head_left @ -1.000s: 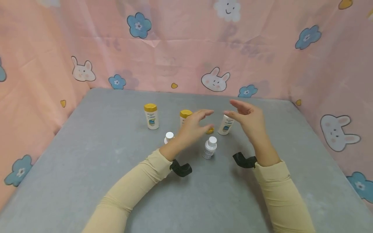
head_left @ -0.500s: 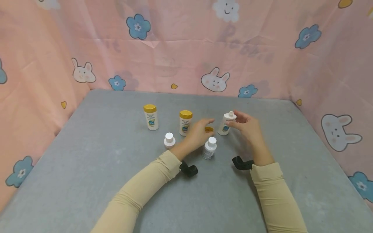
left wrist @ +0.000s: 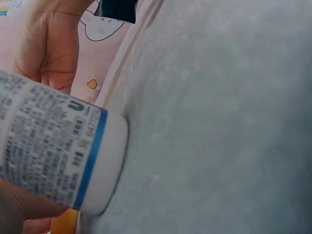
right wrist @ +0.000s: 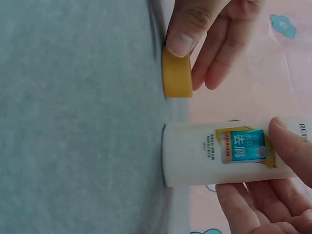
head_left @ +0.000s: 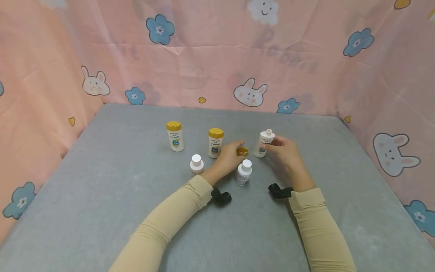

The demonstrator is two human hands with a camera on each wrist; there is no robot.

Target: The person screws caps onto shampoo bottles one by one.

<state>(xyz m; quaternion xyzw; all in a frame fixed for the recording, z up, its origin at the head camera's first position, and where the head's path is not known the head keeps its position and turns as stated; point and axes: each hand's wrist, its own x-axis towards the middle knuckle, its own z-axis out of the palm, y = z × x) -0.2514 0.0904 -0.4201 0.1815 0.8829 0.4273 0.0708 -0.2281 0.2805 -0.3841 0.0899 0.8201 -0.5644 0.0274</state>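
Observation:
An uncapped white shampoo bottle (head_left: pixel 264 143) stands upright on the grey table, its narrow neck bare. My right hand (head_left: pixel 286 152) holds it, thumb across the front label and fingers behind. Just left of it a yellow cap (right wrist: pixel 177 75) sits on the table. My left hand (head_left: pixel 228 155) pinches that cap, the thumb on its near side; the other fingers show partly behind it in the right wrist view. Between my wrists stands a small white bottle (head_left: pixel 243 173) with a white screw cap, which fills the left part of the left wrist view.
Two more white shampoo bottles with yellow caps stand at the back: one bottle (head_left: pixel 215 145) close to my left hand, the other bottle (head_left: pixel 175 139) farther left. A second small white bottle (head_left: pixel 196 165) stands behind my left forearm. Pink patterned cloth (head_left: pixel 204 68) hangs around the table.
Both hands have come down from above the table. The right has taken hold of the uncapped shampoo bottle; the left has reached the yellow cap and pinches it.

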